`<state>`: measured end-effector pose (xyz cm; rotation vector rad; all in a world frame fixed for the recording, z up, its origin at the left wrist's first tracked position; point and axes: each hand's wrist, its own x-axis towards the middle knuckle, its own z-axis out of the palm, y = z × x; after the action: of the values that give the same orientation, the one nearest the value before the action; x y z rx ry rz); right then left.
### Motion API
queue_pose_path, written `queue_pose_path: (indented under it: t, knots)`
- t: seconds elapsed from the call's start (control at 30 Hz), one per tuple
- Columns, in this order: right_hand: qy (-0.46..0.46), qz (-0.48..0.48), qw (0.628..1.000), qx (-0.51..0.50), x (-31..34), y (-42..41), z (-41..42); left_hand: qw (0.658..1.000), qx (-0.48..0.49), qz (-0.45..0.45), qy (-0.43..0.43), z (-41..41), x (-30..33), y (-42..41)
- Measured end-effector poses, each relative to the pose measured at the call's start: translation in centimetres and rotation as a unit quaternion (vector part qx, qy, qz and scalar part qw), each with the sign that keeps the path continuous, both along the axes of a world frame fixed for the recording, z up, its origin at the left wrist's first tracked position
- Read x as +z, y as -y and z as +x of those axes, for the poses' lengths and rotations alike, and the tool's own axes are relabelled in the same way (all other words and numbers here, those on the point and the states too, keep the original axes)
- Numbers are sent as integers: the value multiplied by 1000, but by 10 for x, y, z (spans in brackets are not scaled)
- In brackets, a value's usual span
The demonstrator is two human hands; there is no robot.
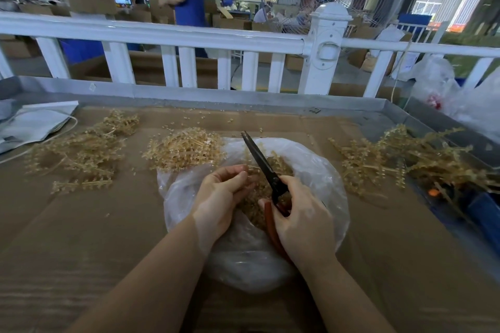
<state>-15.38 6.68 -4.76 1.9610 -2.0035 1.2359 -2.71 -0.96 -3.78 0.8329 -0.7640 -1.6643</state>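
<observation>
Both forearms come in from the bottom edge over the brown worktop (108, 224). The left hand (221, 194) pinches a tan plastic sprig (255, 169) with curled fingers, above the clear bag (319, 170). The right hand (303, 219) grips the red-handled scissors (259, 159), fingers wrapped round the handles, the blades pointing away, just beside the sprig.

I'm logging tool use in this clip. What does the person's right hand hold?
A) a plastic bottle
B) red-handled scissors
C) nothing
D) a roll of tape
B: the right hand grips the red handles of the scissors, dark blades pointing away over the clear plastic bag, while the left hand pinches a tan plastic sprig.
</observation>
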Motion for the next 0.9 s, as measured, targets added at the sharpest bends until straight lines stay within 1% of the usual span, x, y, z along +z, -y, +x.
queue_pose_path:
  t: [0.2, 0.37, 0.5, 0.57, 0.7, 0.8, 0.9]
  knots:
    - [-2, 6, 1000, -3, -1, 0, -1, 997, -7, -42, 59, -2, -1, -5]
    - [0, 4, 1000, -9, -2, 0, -2, 984, 45, -119, 126, -5, -8, -8]
    - [-6, 17, 1000, -9, -3, 1, -3, 973, 33, -168, 156, -3, -9, -10]
    - [-9, 27, 1000, -4, -3, 1, -4, 971, 30, -168, 165, -4, -7, -11]
    - [-1, 32, 999, 3, 1, 2, -5, 988, 35, -114, 102, -6, -3, -11]
    - [45, 40, 998, 17, 8, 0, -8, 998, 31, -45, 24, -4, 1, -7]
    - [56, 71, 995, 38, 14, -4, -12, 999, 37, -2, -3, -3, 5, -4]
